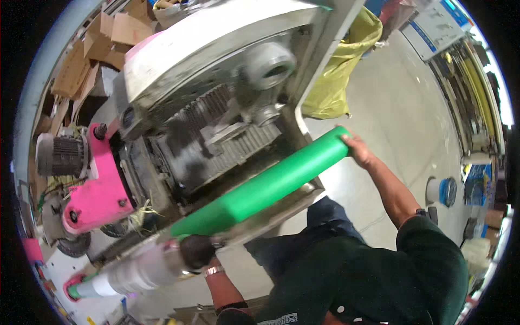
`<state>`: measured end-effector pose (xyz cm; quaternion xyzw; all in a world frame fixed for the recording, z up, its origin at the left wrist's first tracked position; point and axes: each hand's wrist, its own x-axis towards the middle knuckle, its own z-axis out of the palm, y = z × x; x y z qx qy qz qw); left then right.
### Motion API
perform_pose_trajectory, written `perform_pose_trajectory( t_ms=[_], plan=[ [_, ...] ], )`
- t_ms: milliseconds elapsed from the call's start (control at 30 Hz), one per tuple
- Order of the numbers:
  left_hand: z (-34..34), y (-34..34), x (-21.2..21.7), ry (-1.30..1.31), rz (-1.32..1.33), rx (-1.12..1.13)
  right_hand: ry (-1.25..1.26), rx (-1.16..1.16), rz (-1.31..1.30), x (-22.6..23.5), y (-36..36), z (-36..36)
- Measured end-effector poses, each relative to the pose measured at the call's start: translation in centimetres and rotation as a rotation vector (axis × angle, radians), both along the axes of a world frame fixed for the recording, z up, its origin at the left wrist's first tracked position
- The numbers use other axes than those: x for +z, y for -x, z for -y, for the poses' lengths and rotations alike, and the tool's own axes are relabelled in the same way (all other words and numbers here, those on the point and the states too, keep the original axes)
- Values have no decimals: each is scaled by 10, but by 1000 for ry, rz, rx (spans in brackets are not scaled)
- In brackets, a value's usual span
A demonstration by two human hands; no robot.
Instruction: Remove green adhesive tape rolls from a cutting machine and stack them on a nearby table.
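Note:
A long bright green tube [271,184] lies slantwise across the front of a grey metal machine [216,70]. My right hand [358,150] grips the tube's upper right end. My left hand [196,251] is closed at the tube's lower left end; it looks dark and is partly blurred. Just left of that hand, a blurred silvery roll on a green core [127,276] points down to the left. My dark green sleeve and blue trousers fill the lower right.
The machine has ribbed rollers [227,146], a pink side guard [103,189] and a grey motor [62,156] on its left. A yellow sack [338,70] hangs behind it. Cardboard [103,43] is piled at the top left. A blue and white bucket [441,190] stands on the concrete floor to the right.

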<state>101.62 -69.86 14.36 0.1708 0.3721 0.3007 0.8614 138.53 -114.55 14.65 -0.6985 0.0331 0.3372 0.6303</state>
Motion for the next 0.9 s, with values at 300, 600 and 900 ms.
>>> perform_pose_trajectory(
  t_ms=[300,600,900],
  plan=[
    [190,-120,-61,65,311,-97,40,-137,197,124,-84,240],
    [261,14,-12,88,595,270,-196,217,262,208,-71,267],
    [397,251,42,-204,392,1137,-233,906,275,243,-35,-80]
  ],
)
